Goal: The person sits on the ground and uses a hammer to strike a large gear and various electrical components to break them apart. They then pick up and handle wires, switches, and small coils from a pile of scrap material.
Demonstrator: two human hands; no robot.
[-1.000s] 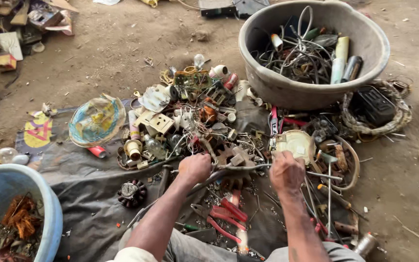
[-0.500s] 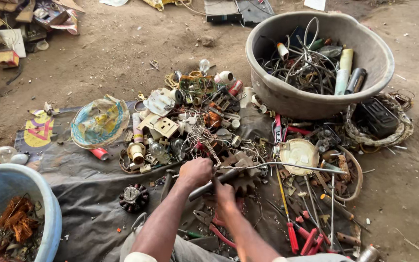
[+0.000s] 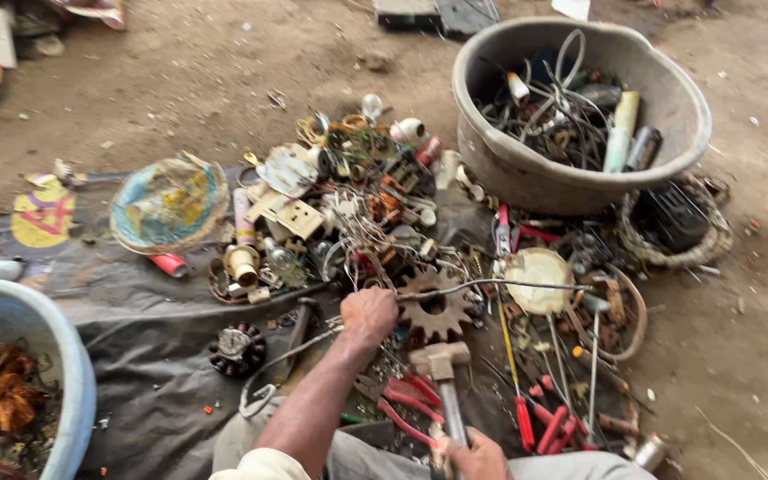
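My left hand (image 3: 368, 313) is closed tight on a long wire (image 3: 491, 285) that runs over the rusty gear (image 3: 437, 307). My right hand (image 3: 473, 455) grips the hammer (image 3: 442, 369) by its handle. The hammer head sits just below the gear, beside red pliers (image 3: 406, 409) on the dark sheet (image 3: 135, 329).

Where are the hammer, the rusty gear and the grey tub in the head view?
hammer (image 3: 438, 360): head view, on its metal head, above the handle the right hand (image 3: 471, 456) grips.
rusty gear (image 3: 437, 307): head view, on its toothed ring, beside the left hand (image 3: 368, 313).
grey tub (image 3: 526, 182): head view, on its outer wall.
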